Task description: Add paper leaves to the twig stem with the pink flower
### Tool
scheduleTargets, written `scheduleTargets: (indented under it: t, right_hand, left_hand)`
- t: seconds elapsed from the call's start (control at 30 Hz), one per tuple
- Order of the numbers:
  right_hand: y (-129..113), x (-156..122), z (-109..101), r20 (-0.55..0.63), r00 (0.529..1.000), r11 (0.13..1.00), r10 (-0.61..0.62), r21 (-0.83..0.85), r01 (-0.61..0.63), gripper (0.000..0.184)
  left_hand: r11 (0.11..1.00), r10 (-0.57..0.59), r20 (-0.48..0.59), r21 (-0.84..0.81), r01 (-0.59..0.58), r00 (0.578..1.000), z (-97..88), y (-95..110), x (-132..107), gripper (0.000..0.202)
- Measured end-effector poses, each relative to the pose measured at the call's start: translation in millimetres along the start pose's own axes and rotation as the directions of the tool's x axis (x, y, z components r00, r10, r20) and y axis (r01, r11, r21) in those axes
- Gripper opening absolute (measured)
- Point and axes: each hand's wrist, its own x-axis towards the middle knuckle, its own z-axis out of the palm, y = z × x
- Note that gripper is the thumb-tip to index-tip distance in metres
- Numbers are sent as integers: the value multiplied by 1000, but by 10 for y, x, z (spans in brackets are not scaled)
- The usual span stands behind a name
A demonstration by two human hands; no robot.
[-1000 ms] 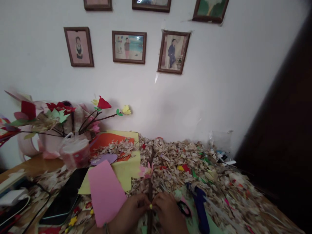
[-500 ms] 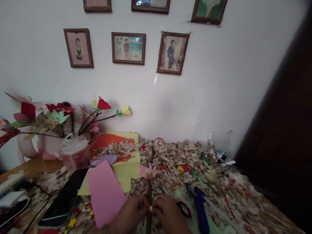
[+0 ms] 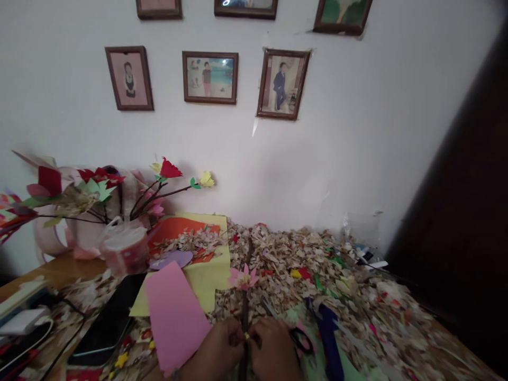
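Observation:
A dark brown twig (image 3: 245, 309) stretches away from me at the bottom middle, with a pink paper flower (image 3: 244, 277) on it. My left hand (image 3: 224, 341) and my right hand (image 3: 270, 344) meet at the twig from either side, both with fingers pinched. Between the fingertips shows a tiny yellow piece (image 3: 246, 335) against the twig; both hands appear to grip it. Right of my right hand lie black-handled scissors (image 3: 304, 340) and a blue glue gun (image 3: 329, 338). A pink paper sheet (image 3: 174, 317) lies beside my left hand.
Dried petals or shavings (image 3: 286, 254) cover much of the table (image 3: 71, 267). At left are a phone (image 3: 107, 323), a charger (image 3: 26, 321) with cables, a lidded cup (image 3: 125, 248) and paper flowers on twigs (image 3: 153, 198). Yellow paper (image 3: 198, 291) lies behind the pink sheet.
My fingers have closed in tighter around the yellow piece, so less of it shows. The whole view has shifted slightly; the twig and flower stay in about the same place.

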Motion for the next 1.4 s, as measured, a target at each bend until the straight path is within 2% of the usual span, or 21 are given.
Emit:
scheduleTargets:
  t: [0.23, 0.37, 0.5, 0.7, 0.93, 1.17, 1.4]
  right_hand:
    - [-43, -23, -56, 56, 998, 999, 22, -39, -20, 18]
    - [19, -28, -137, 112, 994, 1000, 4, 16, -6, 19]
    - [80, -5, -196, 117, 993, 999, 27, 14, -28, 22]
    - [56, 8, -164, 141, 990, 999, 12, 49, -19, 18]
    - [36, 4, -139, 140, 990, 998, 7, 65, -17, 15]
    - [24, 12, -165, 108, 994, 996, 13, 92, -23, 13]
    - [23, -7, -123, 143, 990, 998, -7, 61, -2, 17]
  left_hand:
    - [1000, 17, 19, 17, -17, 1000, -29, -31, 28, 14]
    - [998, 65, 59, 15, -66, 996, -105, -24, 33, 14]
    - [989, 124, 59, 72, -128, 991, -169, 52, 4, 25]
    - [958, 185, 186, 183, -219, 965, -211, 156, -44, 33]
    - [950, 180, 154, 228, -212, 972, -206, 97, -45, 29]
    - [953, 132, 110, 258, -157, 985, -199, 111, -28, 20]
    - [943, 142, 95, 290, -164, 985, -187, 83, -17, 18]
